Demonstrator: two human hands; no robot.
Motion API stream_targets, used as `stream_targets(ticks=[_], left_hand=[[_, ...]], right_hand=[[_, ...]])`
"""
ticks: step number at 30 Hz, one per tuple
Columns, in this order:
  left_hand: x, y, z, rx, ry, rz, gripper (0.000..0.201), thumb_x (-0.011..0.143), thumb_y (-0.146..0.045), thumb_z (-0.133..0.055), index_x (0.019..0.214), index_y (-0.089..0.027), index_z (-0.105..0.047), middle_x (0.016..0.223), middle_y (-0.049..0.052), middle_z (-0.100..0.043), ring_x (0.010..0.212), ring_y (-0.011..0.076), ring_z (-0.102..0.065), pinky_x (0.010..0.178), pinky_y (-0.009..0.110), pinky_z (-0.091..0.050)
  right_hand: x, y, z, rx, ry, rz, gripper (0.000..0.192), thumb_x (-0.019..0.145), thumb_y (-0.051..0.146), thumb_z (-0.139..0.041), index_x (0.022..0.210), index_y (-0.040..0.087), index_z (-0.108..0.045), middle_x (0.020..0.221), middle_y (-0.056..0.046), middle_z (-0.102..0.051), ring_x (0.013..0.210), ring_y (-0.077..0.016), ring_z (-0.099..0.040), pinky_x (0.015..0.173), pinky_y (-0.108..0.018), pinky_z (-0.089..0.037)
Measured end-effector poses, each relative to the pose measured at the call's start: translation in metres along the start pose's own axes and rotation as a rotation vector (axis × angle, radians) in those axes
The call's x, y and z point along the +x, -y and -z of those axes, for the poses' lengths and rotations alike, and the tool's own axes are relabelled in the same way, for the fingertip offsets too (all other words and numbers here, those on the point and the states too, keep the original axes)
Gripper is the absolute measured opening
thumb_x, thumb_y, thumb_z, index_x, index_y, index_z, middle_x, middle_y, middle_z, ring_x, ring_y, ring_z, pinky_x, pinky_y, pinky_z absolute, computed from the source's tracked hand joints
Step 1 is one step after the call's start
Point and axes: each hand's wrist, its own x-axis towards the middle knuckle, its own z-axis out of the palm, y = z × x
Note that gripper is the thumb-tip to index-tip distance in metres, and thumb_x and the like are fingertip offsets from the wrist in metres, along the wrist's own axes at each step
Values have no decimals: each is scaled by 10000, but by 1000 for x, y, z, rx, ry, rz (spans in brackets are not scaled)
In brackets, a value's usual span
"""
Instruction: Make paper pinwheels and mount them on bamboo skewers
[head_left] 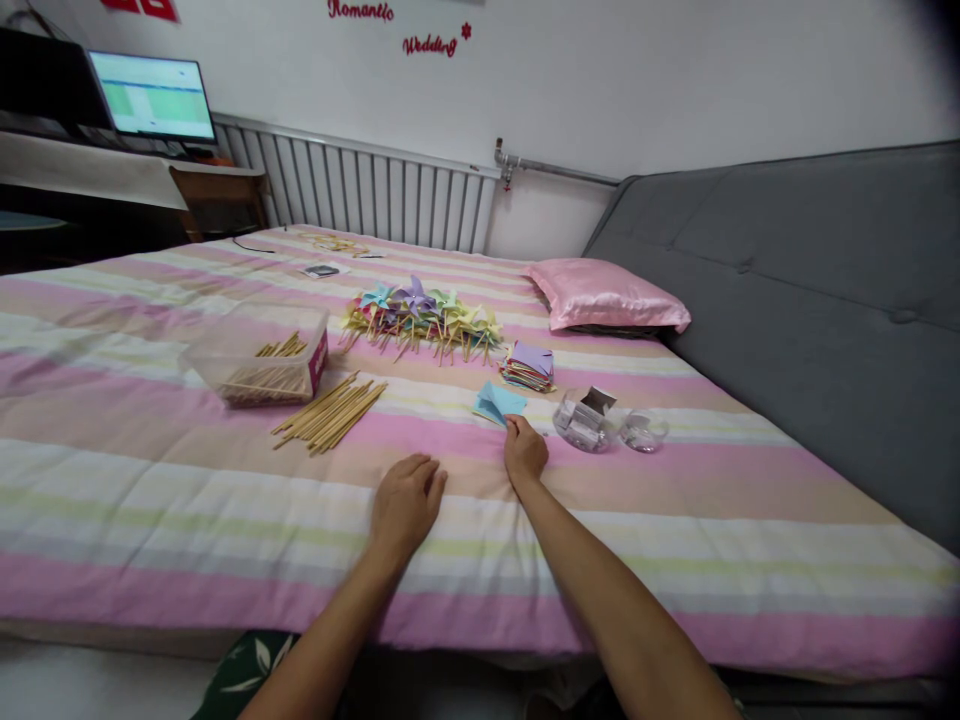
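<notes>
My right hand (527, 452) pinches the near corner of a light-blue paper square (497, 398), which lifts and bends at that edge. Other paper seems to lie beneath it. Flat on the bedspread to the left rests my left hand (407, 500), palm down, thumb apart from the fingers, holding nothing. Just behind the blue paper is a stack of coloured paper sheets (529, 365) with a purple one on top. Beyond these lies a heap of paper pinwheels (420, 312) on sticks. A bundle of loose wooden sticks (330, 415) sits left of my left hand.
A clear plastic box (259, 355) holding more sticks stands at the left. Right of my right hand are a clear container with small pieces (583, 420) and a smaller one (643, 430). A pink pillow (604, 293) lies by the grey headboard (810, 270).
</notes>
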Motion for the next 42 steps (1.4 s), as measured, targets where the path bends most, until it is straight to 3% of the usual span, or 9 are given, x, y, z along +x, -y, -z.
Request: stream_targets(ticks=[9,18,26,34,42], left_hand=[[-1,0,0,-12,-11,9,271,839,-312,-486,938,-150,-678,991,98,-685,977,234,-597,914,391,-454],[0,-1,0,-8,-22,-2,260,831,-306,-499,926,-147,-682,977,98,-688,961,232,-603,899,389,-465],[1,0,-1,-4,-20,1,257,833,-305,-493,933,-157,-679,992,96,-685,973,234,-601,901,399,-465],[1,1,-1,-7,-18,2,265,833,-306,-493,932,-147,-681,988,101,-686,972,234,-600,905,392,-460],[0,1,-1,-6,-6,17,274,838,-312,-485,939,-146,-679,991,95,-682,967,225,-595,908,377,-451]], right_hand=[[-3,5,5,41,-85,104,212,784,224,-441,857,204,-639,897,-49,-634,906,-185,-515,736,-258,-358],[-2,4,1,28,-63,228,212,738,323,-547,895,211,-634,914,-57,-623,904,-220,-473,757,-316,-317],[-2,2,-1,4,-71,255,213,706,407,-605,734,198,-579,821,-52,-579,838,-218,-463,711,-315,-307],[-1,0,-3,20,-117,274,322,726,422,-603,953,194,-596,963,-83,-599,913,-237,-474,744,-323,-325],[-1,-1,-5,6,-148,294,350,761,440,-572,982,173,-618,985,-113,-601,921,-251,-476,768,-352,-338]])
